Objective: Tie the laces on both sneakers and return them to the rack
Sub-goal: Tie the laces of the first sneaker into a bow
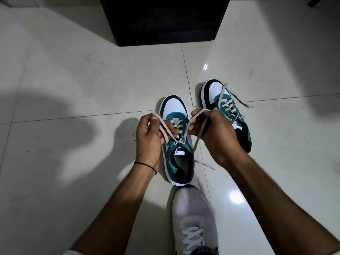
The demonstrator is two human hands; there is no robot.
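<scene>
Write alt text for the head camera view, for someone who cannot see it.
The left hand and right hand each pinch a loop of beige lace on a teal, white and black sneaker on a pale tiled floor. The matching sneaker stands to its right, laces untied; a black cabinet lies beyond.

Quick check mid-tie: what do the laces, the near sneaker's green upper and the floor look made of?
The laces look like flat woven cotton or polyester, matte, with frayed ends. The near sneaker has a green upper with a soft sheen, satin-like textile or synthetic; hard to tell. The floor looks like glazed tile: glossy reflections, thin grout lines.
</scene>
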